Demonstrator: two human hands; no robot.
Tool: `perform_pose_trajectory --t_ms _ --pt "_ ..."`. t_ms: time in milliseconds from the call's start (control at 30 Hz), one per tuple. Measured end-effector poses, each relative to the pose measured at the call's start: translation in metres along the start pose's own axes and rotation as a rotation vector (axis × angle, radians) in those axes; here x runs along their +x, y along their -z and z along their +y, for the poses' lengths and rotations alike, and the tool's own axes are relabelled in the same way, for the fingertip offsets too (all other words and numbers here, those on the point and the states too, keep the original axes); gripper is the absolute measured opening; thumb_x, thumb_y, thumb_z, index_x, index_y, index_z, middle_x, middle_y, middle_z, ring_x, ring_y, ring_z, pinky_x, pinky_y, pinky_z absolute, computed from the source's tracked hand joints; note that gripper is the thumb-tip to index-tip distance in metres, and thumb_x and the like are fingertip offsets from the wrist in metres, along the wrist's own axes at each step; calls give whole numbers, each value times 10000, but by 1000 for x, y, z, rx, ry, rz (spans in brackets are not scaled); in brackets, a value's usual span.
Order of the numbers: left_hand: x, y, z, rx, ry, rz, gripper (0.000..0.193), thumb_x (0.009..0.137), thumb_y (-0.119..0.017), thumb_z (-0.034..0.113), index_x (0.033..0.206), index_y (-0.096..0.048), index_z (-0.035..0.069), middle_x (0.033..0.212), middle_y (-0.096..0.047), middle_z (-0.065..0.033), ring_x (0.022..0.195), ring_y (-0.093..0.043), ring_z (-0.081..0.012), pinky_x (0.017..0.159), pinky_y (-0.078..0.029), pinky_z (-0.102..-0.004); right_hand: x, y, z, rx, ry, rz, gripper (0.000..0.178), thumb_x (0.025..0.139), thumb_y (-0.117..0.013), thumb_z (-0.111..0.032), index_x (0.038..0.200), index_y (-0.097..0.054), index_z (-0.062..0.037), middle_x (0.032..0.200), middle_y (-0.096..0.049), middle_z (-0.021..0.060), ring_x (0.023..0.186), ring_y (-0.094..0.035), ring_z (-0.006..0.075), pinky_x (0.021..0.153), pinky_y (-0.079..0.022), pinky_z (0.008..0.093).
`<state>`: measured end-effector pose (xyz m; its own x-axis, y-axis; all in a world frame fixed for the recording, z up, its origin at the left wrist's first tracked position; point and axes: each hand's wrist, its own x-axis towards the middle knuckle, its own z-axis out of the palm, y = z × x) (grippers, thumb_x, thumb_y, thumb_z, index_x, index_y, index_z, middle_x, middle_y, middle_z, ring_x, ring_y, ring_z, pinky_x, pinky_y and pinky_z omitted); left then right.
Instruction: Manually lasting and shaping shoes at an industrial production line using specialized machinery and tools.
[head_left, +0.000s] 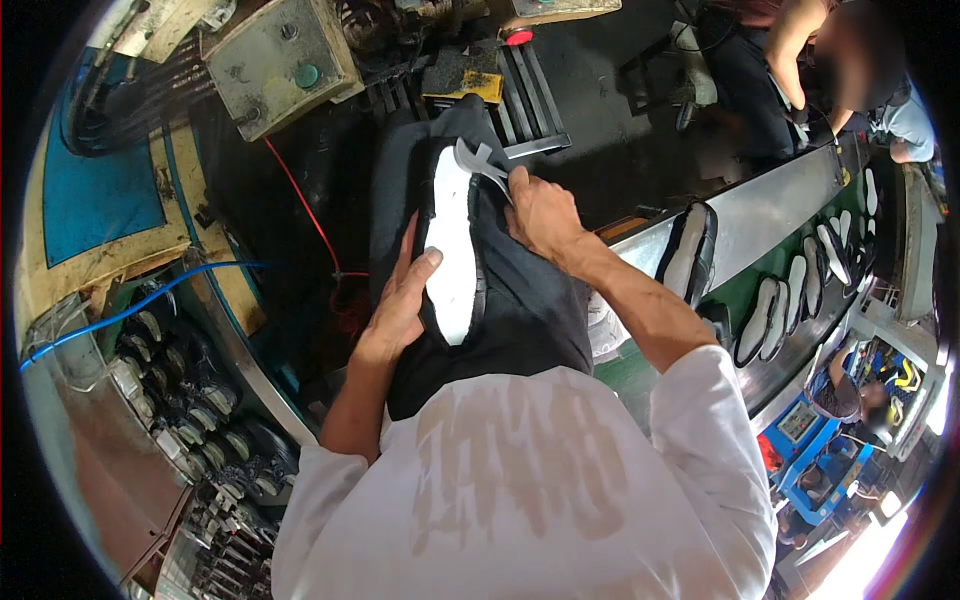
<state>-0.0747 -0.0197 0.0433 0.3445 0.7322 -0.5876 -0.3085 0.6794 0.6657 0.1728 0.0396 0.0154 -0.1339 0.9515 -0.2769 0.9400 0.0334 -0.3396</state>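
Note:
A black shoe (pixel 453 245) lies bottom up along my lap, its white underside facing me and its black upper showing round the edge. My left hand (pixel 403 300) is closed on its left side, with the thumb pressed on the white underside and the fingers partly hidden beneath. At the far end of the shoe, a thin grey curved strip (pixel 485 168) overlaps the white surface. My right hand (pixel 545 215) pinches the strip's right end, just right of the shoe. Where the strip joins the shoe, I cannot tell if it is attached.
To the right, a conveyor (pixel 640 372) carries several upturned shoes (pixel 690 250) beside a metal ledge (pixel 770 225). At left, a rack holds dark shoe-shaped pieces (pixel 190 400). A control box (pixel 285 70) and a blue hose (pixel 140 312) are near. Another person's arm (pixel 790 50) shows at top right.

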Motion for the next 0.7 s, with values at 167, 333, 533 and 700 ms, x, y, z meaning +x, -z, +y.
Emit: perform_pose_trajectory --t_ms 167,333,533,700 --pt "-12 1 1 139 29 54 843 1082 -653 253 1773 -185 140 1715 -383 -173 1527 -438 -282 1271 -348 -398 13 98 -18 252 199 367 330 873 -779 -118 1105 -581 9 865 -717 258 806 -741 470 714 -600 545" --pt "-4 -17 7 339 37 75 857 1086 -667 249 1774 -170 136 1702 -375 -175 1468 -500 -281 1244 -374 -383 36 36 14 -143 162 -85 296 882 -766 -89 1084 -579 21 867 -709 276 801 -730 496 719 -590 565" --pt "-17 -4 0 408 -38 71 897 1080 -678 272 1778 -131 138 1671 -401 -208 1463 -515 -288 1244 -378 -401 16 77 -35 398 227 410 307 895 -734 -141 1116 -594 19 903 -744 244 830 -748 464 736 -608 553" --pt "-7 -4 8 294 35 56 942 1066 -695 310 1782 -106 145 1694 -365 -210 1458 -517 -287 1248 -373 -406 6 59 -6 -124 283 -53 333 867 -778 -103 1113 -580 -1 981 -744 230 886 -750 451 736 -605 532"
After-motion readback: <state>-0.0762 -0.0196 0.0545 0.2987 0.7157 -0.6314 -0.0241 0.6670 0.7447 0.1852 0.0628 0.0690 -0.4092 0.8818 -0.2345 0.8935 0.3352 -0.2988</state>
